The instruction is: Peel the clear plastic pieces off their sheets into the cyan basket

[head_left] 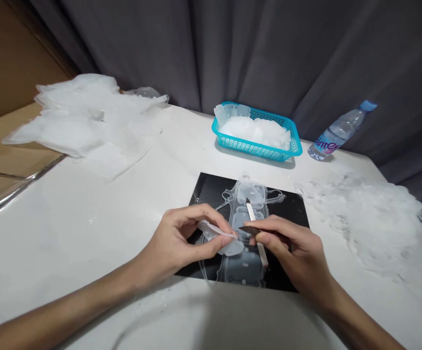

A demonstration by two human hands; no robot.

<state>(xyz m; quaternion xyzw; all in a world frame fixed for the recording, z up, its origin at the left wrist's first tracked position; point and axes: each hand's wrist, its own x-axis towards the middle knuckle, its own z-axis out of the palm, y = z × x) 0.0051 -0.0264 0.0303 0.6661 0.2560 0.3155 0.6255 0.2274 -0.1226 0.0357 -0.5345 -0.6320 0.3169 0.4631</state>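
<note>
Left hand and right hand working close together over a black board

The left hand's grip is pinching a translucent white moulded piece between thumb and fingertips, and that piece is hanging just above the board, its thin edge pointing toward the other hand. The right hand's grip is pressing around a dark pointed tool, whose tip is sitting right beside the piece; from where I'm standing, I can't tell whether the two are touching.

Behind the right fingers, a slim white stick with a dark tip is slanting across a translucent moulded sheet. That sheet is stretching lengthwise over the board, showing rounded panels, and thin looping strands are trailing off its sides.

The board is lying on a white tabletop. Beyond it, a teal plastic basket is holding a mound of white pieces, and to its right a clear bottle with a blue cap is standing. A tangled heap of translucent scraps is covering the right side, while a broad pile of whitish sheets is spreading at the far left, beside brown cardboard. A grey curtain is hanging behind everything.
</note>
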